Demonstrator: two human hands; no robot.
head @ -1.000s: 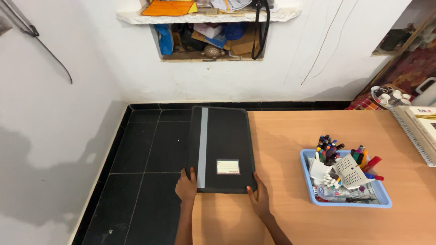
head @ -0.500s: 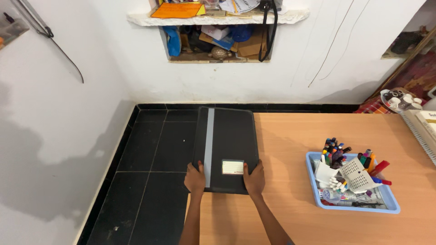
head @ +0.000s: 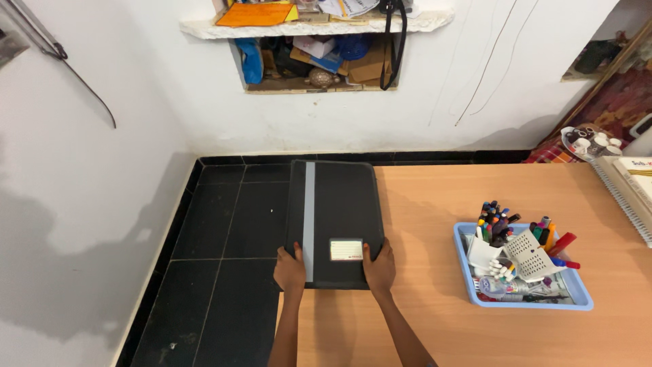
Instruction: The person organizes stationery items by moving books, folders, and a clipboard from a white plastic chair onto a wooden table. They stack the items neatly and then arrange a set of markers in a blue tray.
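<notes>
Both hands are pressed on the near end of a flat black folder (head: 336, 221): the left hand (head: 290, 270) is curled over its left corner, the right hand (head: 379, 268) over its right corner. A grey stripe and a small pale label are seen between them. The folder rests on the smooth wooden table (head: 435, 326). Well right of the right hand, a light blue plastic tray (head: 523, 302) of pens is set.

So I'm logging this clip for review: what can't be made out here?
- Near edge of the black folder, head view: covered by the left hand and right hand.
- Spiral-bound books: cut off by the right frame edge.
- Pens in the blue tray: too small to count.
- Wall niche contents: cluttered, too small.
</notes>
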